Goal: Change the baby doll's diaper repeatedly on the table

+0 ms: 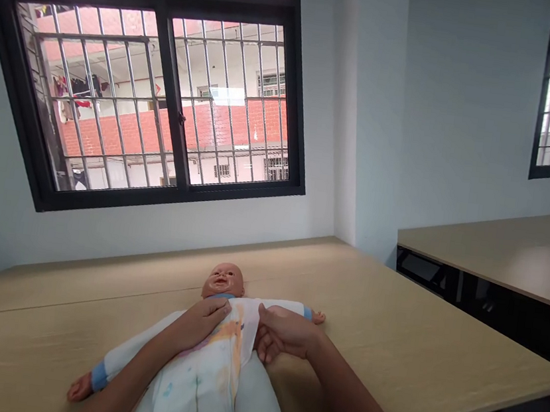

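A baby doll (pixel 224 278) lies on its back on the wooden table (pixel 368 298), its arms spread to both sides. It wears a white romper (pixel 192 390) with blue cuffs, a blue collar and a coloured print down the front. My left hand (pixel 203 323) is closed on the romper at the doll's chest, just below the collar; its fingertips are partly hidden. On the other side, my right hand (pixel 284 333) pinches the edge of the romper's front panel (pixel 249 323) between thumb and fingers, holding it slightly raised. The doll's feet are out of view.
Behind the table is a pale wall (pixel 318 138) with a dark-framed, barred window (pixel 184 188). A second wooden table (pixel 500 247) stands to the right, separated by a gap. The near table's right edge slopes toward me.
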{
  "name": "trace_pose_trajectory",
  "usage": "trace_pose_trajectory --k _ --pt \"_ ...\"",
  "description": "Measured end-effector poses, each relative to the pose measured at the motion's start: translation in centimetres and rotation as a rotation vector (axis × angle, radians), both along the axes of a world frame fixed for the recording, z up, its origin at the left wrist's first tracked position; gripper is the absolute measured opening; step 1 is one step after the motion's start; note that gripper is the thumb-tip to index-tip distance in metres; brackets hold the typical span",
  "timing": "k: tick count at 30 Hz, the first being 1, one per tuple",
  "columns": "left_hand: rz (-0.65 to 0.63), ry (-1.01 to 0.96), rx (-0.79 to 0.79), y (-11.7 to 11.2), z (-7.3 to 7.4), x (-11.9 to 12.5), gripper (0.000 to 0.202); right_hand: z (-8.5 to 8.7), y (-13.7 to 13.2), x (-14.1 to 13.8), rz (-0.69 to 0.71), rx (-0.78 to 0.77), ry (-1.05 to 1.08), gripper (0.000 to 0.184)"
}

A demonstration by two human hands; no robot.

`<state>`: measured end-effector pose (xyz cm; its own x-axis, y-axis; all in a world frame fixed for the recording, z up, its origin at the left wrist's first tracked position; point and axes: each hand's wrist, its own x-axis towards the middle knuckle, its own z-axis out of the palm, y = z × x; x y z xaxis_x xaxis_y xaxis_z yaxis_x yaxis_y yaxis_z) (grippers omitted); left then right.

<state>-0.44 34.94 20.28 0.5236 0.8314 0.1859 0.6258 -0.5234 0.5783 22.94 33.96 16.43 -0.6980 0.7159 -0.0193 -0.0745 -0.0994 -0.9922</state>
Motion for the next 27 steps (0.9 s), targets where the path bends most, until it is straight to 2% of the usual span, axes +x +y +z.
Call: trace_pose_trajectory --k 3,6,10,15,20,24,26,27 --pt "0.0 0.024 0.009 0.5 -0.1 0.1 0.043 0.2 -0.2 0.1 -0.025 0.06 0.008 0.058" --pt "0.012 0.054 0.013 0.8 -0.2 0.2 0.041 0.6 -0.1 0.1 -0.131 0.071 -0.053 0.039" --pt "0.039 0.089 0.004 1.0 0.0 0.2 0.039 0.5 0.4 -0.3 -0.306 0.152 -0.173 0.026" --pt "0.041 0.107 -0.021 1.3 0.0 0.0 0.04 -0.6 1.4 -0.5 -0.464 0.296 -0.314 0.029" --pt "0.045 0.122 -0.005 1.8 0.0 -0.3 0.039 -1.7 1.9 -0.8 -0.463 0.275 -0.373 0.029" --pt "0.081 0.108 0.136 1.0 1.6 0.7 0.029 -2.3 2.3 -1.3 -0.457 0.241 -0.41 0.028" --pt "0.008 0.107 0.222 -0.2 2.6 2.0 0.022 -2.6 2.5 -1.3 -0.459 0.253 -0.437 0.025" --pt "-0.077 0.132 0.255 -0.8 2.9 2.8 0.02 -2.7 2.6 -1.3 -0.463 0.268 -0.453 0.023"
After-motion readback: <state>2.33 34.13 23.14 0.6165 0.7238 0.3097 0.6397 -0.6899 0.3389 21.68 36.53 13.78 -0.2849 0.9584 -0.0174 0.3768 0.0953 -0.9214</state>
